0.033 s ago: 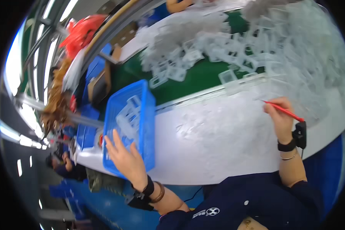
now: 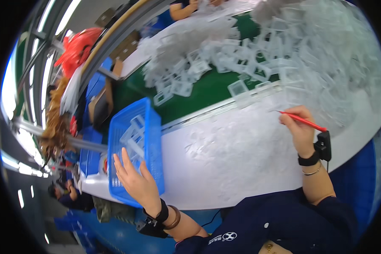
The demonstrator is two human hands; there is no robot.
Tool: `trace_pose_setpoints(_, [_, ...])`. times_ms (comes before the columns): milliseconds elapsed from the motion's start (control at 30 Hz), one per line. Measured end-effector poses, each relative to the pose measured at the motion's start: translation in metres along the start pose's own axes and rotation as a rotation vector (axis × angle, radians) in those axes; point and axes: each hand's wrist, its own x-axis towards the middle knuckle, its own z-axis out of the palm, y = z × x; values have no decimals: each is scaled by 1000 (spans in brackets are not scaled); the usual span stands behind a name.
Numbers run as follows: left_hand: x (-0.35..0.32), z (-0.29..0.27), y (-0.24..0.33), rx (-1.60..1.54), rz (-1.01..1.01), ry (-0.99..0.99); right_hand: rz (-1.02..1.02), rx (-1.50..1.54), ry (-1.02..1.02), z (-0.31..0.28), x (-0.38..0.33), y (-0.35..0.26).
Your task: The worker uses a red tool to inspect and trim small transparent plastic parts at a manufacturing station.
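Observation:
My left hand (image 2: 136, 181) is over the near end of a blue plastic basket (image 2: 155, 144), its fingers spread and nothing in them. Inside the basket lie several translucent plastic frames (image 2: 133, 134), partly hidden by that hand. My right hand (image 2: 301, 134) is raised at the right side of the white tabletop (image 2: 190, 186). Its fingers grip a slim red pen-like tool (image 2: 302, 120) with a thin pointed tip aimed left. Small clear plastic scraps (image 2: 237, 148) are scattered between the two hands.
A large heap of translucent plastic frames (image 2: 326, 63) covers the far right, spreading over a green surface (image 2: 129, 95). A metal strip (image 2: 207, 112) borders the white tabletop. Another person's arm (image 2: 182, 11) shows at the far side. A red plastic bag (image 2: 78, 51) hangs at the upper left.
The whole view has shifted, so the basket, heap and right hand appear farther left. The left hand stays spread over the basket; the right still grips the red tool.

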Motion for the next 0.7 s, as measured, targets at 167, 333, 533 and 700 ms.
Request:
trace_pose_setpoints(167, [19,70,130,-580,429,-153,32,139,102,-21,5,3])
trace_pose_setpoints(333, [37,205,184,-735,463,-382,-59,61,6,-12,1,18])
trace_pose_setpoints(533, [53,268,200,-1034,343,-862,54,117,-105,-14,-9,8])
trace_pose_setpoints(700, [48,146,212,-1419,14,-854,321,392,-202,-12,-5,26])
